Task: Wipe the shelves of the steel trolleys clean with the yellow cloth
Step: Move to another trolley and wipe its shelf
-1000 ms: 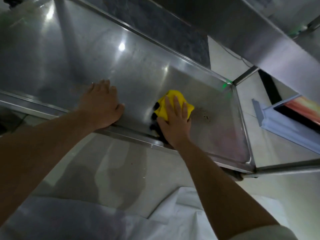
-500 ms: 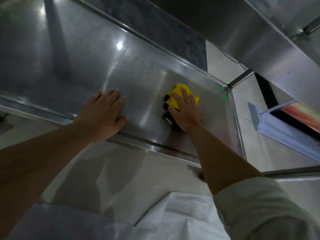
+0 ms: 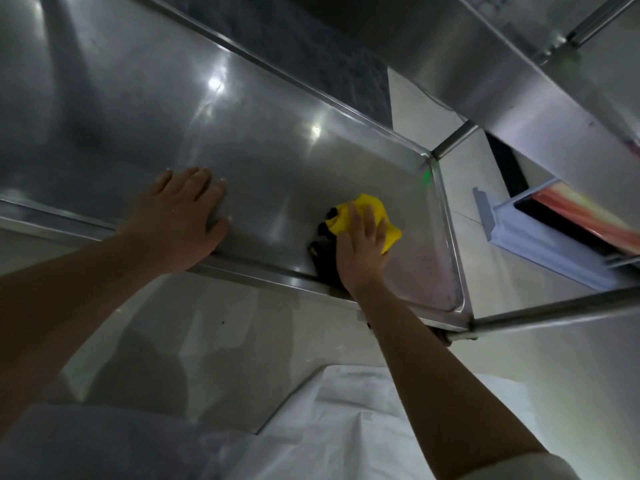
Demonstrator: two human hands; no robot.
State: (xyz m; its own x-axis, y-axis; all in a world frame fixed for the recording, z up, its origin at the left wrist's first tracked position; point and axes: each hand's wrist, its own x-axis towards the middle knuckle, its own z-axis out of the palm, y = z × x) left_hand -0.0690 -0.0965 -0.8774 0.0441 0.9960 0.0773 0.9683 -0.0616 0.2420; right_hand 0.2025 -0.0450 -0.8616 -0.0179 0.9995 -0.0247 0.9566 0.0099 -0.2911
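Steel trolley shelf [image 3: 277, 161], right hand [image 3: 360, 252] fingers flat on yellow cloth [image 3: 372, 207], left hand [image 3: 180, 220] flat.

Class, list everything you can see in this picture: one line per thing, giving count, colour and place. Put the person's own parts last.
steel shelf: one, grey and shiny, fills the upper left and middle, with a raised rim.
upper shelf: one, grey steel, overhead at the top right.
trolley posts: two in view, steel, at the shelf's right corners.
yellow cloth: one, yellow with a dark part, on the shelf near its right end.
floor: pale and glossy, below the shelf.
blue-framed panel: one, pale blue with an orange face, far right.
white garment: one, white, bottom middle.
left hand: one, flat on the shelf at its front edge.
right hand: one, flat on the cloth, pressing it down.
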